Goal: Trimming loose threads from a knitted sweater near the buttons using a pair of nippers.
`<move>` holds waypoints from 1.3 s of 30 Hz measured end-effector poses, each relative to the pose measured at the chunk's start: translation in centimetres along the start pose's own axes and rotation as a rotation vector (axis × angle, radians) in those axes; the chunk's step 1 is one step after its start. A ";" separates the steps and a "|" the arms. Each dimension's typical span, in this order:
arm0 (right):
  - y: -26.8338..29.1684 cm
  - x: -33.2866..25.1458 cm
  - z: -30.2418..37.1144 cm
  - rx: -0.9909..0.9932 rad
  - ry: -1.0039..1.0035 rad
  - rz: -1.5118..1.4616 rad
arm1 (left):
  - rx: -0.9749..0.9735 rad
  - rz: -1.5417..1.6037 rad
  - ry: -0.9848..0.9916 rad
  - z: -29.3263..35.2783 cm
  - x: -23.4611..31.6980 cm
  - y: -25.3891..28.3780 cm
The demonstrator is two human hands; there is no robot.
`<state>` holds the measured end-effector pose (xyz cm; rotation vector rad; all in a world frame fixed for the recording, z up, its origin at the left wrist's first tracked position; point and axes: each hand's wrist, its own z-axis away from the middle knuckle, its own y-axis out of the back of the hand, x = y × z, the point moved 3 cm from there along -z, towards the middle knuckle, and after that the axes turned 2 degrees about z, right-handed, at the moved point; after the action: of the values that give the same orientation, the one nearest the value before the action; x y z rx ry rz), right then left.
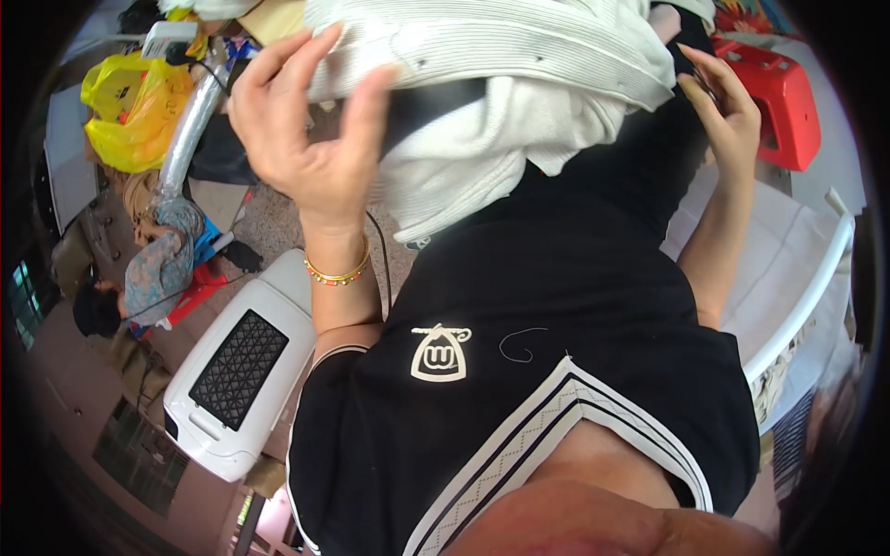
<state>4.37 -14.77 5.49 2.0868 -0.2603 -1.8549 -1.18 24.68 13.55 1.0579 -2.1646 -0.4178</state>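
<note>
A white ribbed knit garment lies in a heap across my lap, with small dark spots along its ribbed band. My left hand, a gold bangle at its wrist, is at the garment's left end. Its fingers are spread and the thumb is slightly blurred; the fingertips overlap the band, and whether they touch it I cannot tell. Beyond the garment's right end, my right hand has its fingers curled together over dark trousers. Something small and dark shows between those fingers, too little of it to name.
A red plastic stool stands at the far right, and a white chair frame curves beside me. On the left are a yellow plastic bag, a white machine housing with a black grille, and a seated person in a patterned top.
</note>
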 end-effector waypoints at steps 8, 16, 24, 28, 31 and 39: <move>0.8 -1.0 1.0 0.056 -0.020 0.115 | 0.108 0.073 0.092 0.7 0.2 -1.1; 1.1 2.0 2.0 0.088 -0.091 -0.042 | 0.367 -0.040 0.167 -0.7 -5.1 6.2; 0.6 2.5 2.9 0.102 -0.109 -0.040 | 0.147 -0.020 -0.054 -0.4 1.8 -0.1; -0.7 0.8 4.1 0.081 0.005 -0.146 | -0.278 0.122 -0.302 0.2 6.1 -5.3; -3.6 0.4 4.5 -0.011 0.050 -0.260 | -0.489 0.091 -0.374 -0.2 7.7 -9.5; -7.3 0.7 5.5 0.331 0.592 0.133 | -0.645 -0.067 -0.386 0.1 6.3 -12.1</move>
<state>-1.61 -8.91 1.69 2.6505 -0.5616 -1.1034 2.89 12.22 9.66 0.7160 -2.0724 -1.3362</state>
